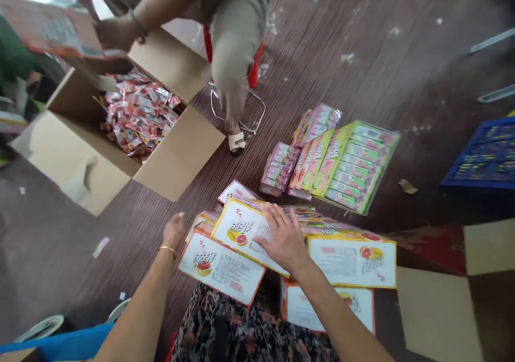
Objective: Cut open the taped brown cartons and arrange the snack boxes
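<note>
My right hand (284, 238) lies with fingers spread on a yellow-edged carton (245, 233) printed with fruit. Beside the left end of the carton pile, my left hand (175, 232) has its fingers curled; whether anything is in them is hidden. An orange-edged carton (221, 265) leans in front of the yellow-edged one, close to my lap. To the right sits another yellow-edged carton (350, 260), above an orange-edged carton (362, 308). Beyond the pile, shrink-wrapped fruit packs (354, 163) and smaller purple packs (279, 163) rest on the floor.
An open cardboard box (177, 163) at left holds many small wrapped sachets (140, 110). A co-worker's hand (118, 32) holds a blurred orange carton (52, 29) over it. At right are a blue crate (478, 158) and open cardboard flaps (438, 308). Scraps dot the floor.
</note>
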`<action>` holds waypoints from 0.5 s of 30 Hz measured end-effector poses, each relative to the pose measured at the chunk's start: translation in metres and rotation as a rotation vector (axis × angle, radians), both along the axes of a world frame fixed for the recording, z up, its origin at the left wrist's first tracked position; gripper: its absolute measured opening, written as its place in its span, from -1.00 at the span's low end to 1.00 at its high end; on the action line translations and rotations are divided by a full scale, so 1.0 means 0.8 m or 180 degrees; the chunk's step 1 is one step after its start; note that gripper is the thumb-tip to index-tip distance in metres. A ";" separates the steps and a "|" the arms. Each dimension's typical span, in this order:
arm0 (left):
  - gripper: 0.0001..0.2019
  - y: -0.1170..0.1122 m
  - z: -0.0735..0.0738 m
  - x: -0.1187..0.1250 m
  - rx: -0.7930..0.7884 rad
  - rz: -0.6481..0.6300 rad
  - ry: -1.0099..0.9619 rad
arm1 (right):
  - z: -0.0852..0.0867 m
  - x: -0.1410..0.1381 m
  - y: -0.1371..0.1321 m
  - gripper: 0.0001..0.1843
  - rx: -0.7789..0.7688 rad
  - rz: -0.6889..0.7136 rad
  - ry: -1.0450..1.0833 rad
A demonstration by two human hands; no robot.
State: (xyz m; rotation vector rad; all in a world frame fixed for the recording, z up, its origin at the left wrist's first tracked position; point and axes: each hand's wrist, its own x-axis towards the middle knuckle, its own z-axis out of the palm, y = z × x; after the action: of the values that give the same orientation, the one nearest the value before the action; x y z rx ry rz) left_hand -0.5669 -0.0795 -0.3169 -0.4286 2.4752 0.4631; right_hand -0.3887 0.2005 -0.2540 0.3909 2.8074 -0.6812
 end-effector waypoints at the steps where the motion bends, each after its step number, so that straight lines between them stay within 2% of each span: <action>1: -0.77 0.010 0.015 -0.005 -0.0143 -0.0135 0.0294 | 0.010 0.016 0.006 -0.28 0.0102 -0.0048 0.0216; 2: -0.75 0.023 0.032 -0.005 -0.0192 -0.0390 0.0653 | 0.019 0.037 0.013 -0.28 0.0227 -0.0151 0.0412; 3: -0.74 0.040 0.049 0.000 -0.0136 -0.0825 0.1024 | 0.027 0.062 0.020 -0.28 0.0367 -0.0298 0.0567; 5: -0.74 0.083 0.077 0.028 0.0328 -0.2159 0.1512 | 0.035 0.116 0.036 -0.28 0.0662 -0.0642 0.0700; 7: -0.74 0.126 0.093 0.068 0.0823 -0.3592 0.1358 | 0.029 0.166 0.050 -0.28 0.0865 -0.0907 0.0602; 8: -0.73 0.145 0.095 0.087 0.0851 -0.4092 0.1187 | 0.021 0.186 0.054 -0.29 0.0902 -0.0985 0.0511; 9: -0.70 0.159 0.095 0.103 0.0767 -0.4418 0.1026 | 0.011 0.202 0.057 -0.29 0.0910 -0.1036 0.0418; 10: -0.65 0.171 0.092 0.114 0.0603 -0.4583 0.0889 | 0.000 0.213 0.059 -0.30 0.0899 -0.1076 0.0340; 12: -0.55 0.184 0.086 0.122 0.0236 -0.4602 0.0701 | -0.020 0.223 0.059 -0.31 0.0855 -0.1156 0.0293; 15: -0.45 0.193 0.085 0.112 -0.0011 -0.4527 0.0509 | -0.035 0.218 0.056 -0.36 0.0833 -0.1297 0.0354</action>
State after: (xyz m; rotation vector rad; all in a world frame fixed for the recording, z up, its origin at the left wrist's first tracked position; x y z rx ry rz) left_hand -0.4771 0.0750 -0.2487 1.3407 2.2343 -0.1281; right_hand -0.2146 0.2455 -0.2820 1.0226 2.9568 -0.4142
